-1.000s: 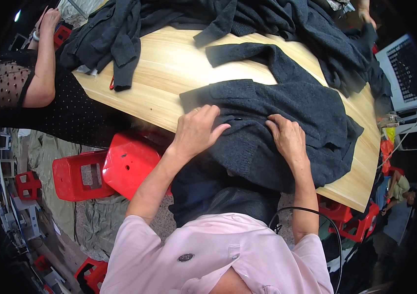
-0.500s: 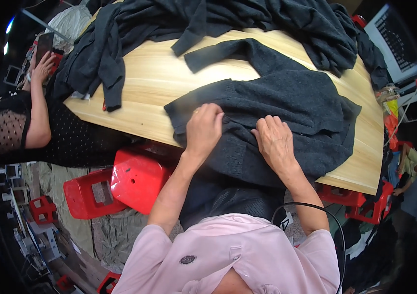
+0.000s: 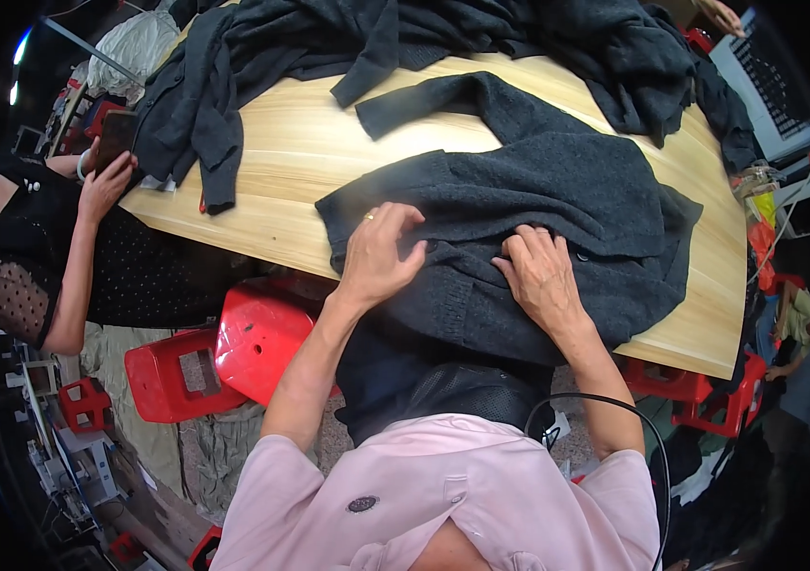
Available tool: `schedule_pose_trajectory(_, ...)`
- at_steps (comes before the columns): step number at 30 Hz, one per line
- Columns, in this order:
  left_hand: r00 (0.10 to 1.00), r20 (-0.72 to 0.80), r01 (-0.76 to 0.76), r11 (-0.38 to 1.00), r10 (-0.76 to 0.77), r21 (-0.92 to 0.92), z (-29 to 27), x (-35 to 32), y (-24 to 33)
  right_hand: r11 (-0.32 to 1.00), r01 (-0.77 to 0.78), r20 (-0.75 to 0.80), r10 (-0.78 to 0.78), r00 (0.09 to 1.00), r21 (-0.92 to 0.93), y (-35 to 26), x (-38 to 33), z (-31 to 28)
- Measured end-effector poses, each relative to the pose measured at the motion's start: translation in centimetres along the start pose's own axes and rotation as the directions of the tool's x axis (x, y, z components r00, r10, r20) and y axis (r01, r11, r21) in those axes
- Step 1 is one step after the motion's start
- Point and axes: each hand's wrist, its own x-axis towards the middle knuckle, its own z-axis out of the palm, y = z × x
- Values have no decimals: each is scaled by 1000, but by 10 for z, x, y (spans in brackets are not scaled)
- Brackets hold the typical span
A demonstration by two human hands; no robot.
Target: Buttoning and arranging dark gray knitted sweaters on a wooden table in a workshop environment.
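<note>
Here, the pale plastic bundle hides its content; the dark cardigan lies on the table, under your left hand, thumb parted from fingers, and your right hand, curled, its grip I cannot tell

This looks like a garment workshop: dark cardigans lie heaped across a wooden table, with red stools and other people around.

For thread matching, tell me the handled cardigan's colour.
Dark grey: the cardigan shows best in the head view.
</note>
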Motion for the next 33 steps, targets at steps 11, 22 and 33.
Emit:
schedule_pose_trajectory(11,976,-110,-195,978,187,-70,32,22,-28,993,7,-99,-19,995,-119,41,13,7)
schedule_pose_trajectory(22,995,-97,-25,999,22,-30,40,13,-27,917,93,-122,-49,991,387,-48,53,39)
schedule_pose_trajectory(33,998,-21,47,974,-53,-221,38,17,-32,878,20,-131,49,990,478,-34,47,50)
